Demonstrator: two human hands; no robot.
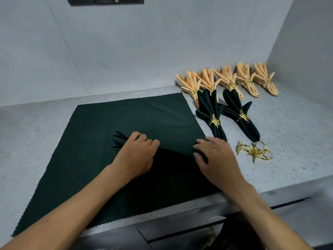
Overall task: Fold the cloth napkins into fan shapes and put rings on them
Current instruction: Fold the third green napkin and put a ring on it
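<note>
A dark green pleated napkin lies across a flat dark green napkin spread on the counter. My left hand grips the pleated bundle near its left end, fingers curled over it. My right hand pinches the same bundle at the spread napkin's right edge. Two dark green fan napkins with gold leaf rings lie to the right. Behind them sits a row of several peach fan napkins, each ringed. Loose gold rings lie just right of my right hand.
The speckled grey counter ends in a front edge near my forearms, with dark drawers below. Grey walls close the back and the right side. A dark object hangs at the top of the back wall.
</note>
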